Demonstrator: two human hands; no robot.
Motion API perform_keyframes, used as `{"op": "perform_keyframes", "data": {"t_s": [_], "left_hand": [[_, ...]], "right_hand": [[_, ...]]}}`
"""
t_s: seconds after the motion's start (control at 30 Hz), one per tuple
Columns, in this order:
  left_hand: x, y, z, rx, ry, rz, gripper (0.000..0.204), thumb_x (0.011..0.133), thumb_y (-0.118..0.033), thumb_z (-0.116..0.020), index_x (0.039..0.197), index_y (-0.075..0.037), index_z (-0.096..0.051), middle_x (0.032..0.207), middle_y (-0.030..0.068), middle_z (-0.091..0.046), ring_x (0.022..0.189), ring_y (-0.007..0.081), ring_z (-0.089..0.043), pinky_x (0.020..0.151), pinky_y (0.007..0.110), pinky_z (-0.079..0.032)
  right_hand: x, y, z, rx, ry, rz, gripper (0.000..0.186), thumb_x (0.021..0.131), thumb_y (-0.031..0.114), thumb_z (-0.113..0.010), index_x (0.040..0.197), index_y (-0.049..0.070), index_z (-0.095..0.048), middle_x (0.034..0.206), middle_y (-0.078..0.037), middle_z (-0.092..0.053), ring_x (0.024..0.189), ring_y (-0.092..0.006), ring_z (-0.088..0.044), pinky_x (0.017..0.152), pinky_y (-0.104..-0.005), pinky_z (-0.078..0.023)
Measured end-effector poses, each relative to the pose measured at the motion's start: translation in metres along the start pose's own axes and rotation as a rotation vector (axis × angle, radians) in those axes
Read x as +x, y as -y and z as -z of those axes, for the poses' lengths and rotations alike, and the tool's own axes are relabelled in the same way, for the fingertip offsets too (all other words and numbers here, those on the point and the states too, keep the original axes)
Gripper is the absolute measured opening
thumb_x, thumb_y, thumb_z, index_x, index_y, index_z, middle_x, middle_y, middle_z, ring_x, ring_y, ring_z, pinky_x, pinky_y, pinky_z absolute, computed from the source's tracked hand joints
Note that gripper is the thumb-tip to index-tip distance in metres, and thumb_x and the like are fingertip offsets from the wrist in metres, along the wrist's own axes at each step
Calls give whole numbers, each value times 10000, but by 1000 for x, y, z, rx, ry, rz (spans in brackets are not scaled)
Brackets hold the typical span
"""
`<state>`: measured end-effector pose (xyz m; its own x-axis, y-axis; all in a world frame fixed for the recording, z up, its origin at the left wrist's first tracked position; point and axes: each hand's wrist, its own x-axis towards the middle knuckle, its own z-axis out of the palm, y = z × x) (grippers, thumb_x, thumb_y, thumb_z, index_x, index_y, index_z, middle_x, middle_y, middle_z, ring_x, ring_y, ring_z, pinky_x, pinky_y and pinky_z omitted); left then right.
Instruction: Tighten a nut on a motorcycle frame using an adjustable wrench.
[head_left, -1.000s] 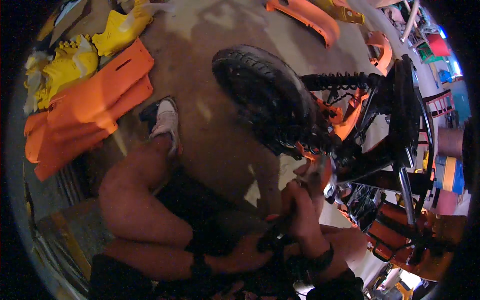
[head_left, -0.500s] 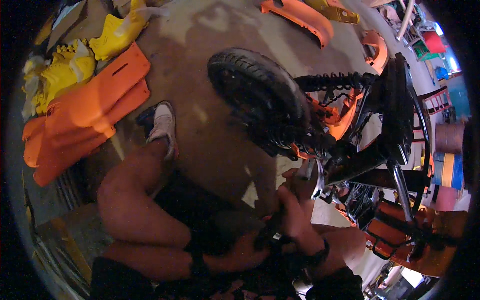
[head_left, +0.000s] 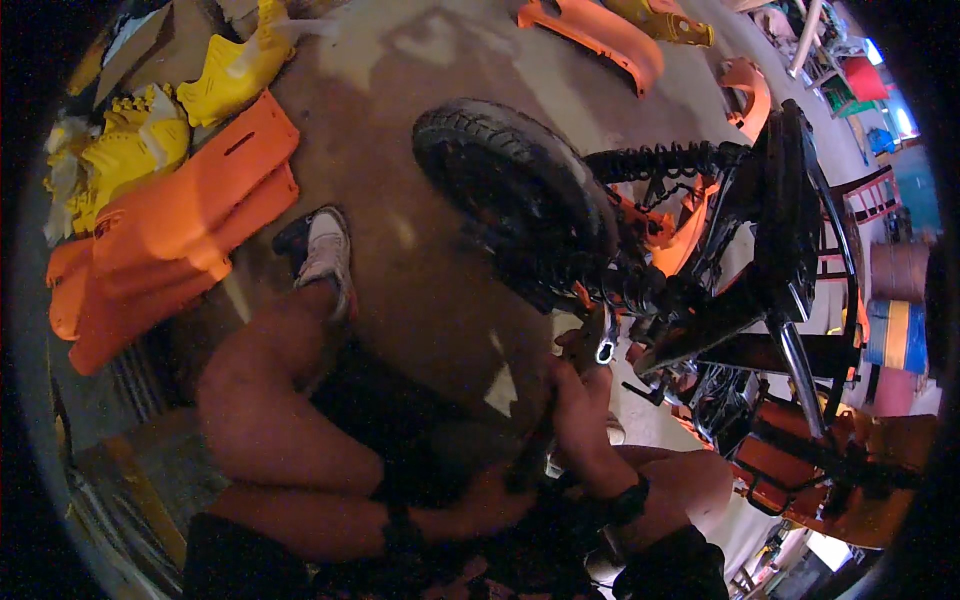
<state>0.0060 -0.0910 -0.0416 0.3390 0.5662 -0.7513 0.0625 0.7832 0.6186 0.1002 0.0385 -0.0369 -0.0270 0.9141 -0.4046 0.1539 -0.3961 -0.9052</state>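
Note:
A dark motorbike frame [head_left: 770,270] with a rear tyre [head_left: 480,140], coiled shock springs [head_left: 655,163] and orange parts [head_left: 680,240] lies in front of me. My right hand [head_left: 580,410] is closed on a silver wrench [head_left: 604,345] beside the lower shock [head_left: 610,280], the ring end showing. Lower down, near my lap, my left hand [head_left: 490,495] has its fingers curled around something dark that I cannot make out in the shadow.
Orange panels [head_left: 170,230] and yellow moulded parts [head_left: 135,150] lie left of my outstretched leg [head_left: 270,390]. More orange pieces [head_left: 590,45] lie beyond the tyre. A red rack [head_left: 868,195], striped drum shapes [head_left: 890,330] and orange bodywork [head_left: 800,460] stand at the right.
The wrench in my right hand has swung down and to the left, its ring end now away from the frame. My right hand shifted slightly left; my left hand moved slightly left too.

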Motion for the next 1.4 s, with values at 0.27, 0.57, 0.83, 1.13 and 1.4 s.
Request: {"op": "perform_keyframes", "data": {"t_s": [0.27,0.57,0.83,1.13,1.4], "left_hand": [[-3,-7,0,28,39,-2,355,733,-227,-554,1010,-6,-533,894,179,-596,859,293,-575,775,389,-440],[9,10,-5,-18,-33,32,333,730,-203,-555,1003,-13,-543,896,145,-596,848,232,-559,779,381,-434],[-5,22,-17,300,-236,-458,365,713,-177,-562,1037,-13,-527,906,143,-587,853,229,-549,785,375,-432],[10,3,-4,63,-121,-33,416,720,-163,-557,1101,-18,-476,942,154,-574,891,271,-551,809,388,-419],[3,-8,-1,-26,-12,-44,382,738,-166,-545,1087,-23,-482,938,139,-570,874,247,-546,794,376,-424]], "right_hand": [[-17,27,3,175,39,-66,288,782,80,-535,1061,27,-483,869,-45,-537,745,-130,-498,640,-271,-427],[0,23,-10,163,-100,-284,250,728,106,-514,967,58,-457,629,-25,-492,519,-104,-470,450,-238,-351],[-5,26,-10,150,-73,-173,246,728,106,-519,965,67,-466,640,-26,-476,546,-108,-475,461,-248,-362],[8,23,-10,299,-123,-228,203,729,103,-521,926,84,-478,603,-6,-435,503,-108,-408,454,-248,-324],[-3,25,-12,185,-54,-182,216,730,104,-539,934,80,-472,621,1,-442,522,-93,-419,465,-234,-324]]}}
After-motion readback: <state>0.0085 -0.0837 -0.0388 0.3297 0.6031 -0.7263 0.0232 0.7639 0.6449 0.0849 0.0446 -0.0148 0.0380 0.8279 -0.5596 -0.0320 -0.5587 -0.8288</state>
